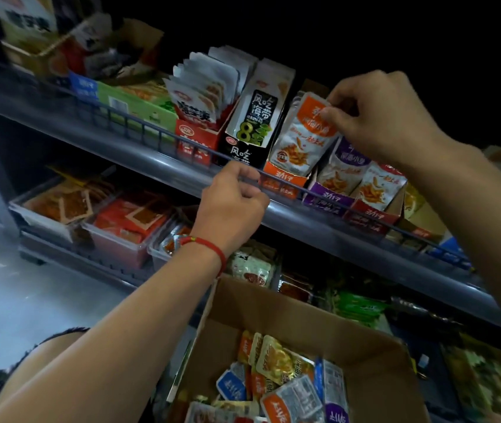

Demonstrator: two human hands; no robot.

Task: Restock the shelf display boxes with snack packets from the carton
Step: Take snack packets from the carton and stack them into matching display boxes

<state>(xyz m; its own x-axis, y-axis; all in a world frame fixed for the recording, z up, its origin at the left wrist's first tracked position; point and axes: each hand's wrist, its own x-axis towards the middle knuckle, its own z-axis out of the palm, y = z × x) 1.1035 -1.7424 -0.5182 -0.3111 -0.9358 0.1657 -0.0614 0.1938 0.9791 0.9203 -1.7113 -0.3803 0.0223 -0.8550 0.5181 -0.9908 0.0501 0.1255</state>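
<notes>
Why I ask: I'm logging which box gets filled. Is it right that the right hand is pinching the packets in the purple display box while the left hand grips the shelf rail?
Not quite. In the head view the right hand pinches the top of the packets in the orange display box, not the purple display box beside it. The left hand does grip the shelf rail.

Display boxes (285, 175) are lined side by side on the upper shelf (139, 154) behind its wire rail (157, 129), trays of packets (114, 230) are set on the shelf below, and a carton (362, 355) of loose packets (285, 383) is placed in front, lower right.
</notes>
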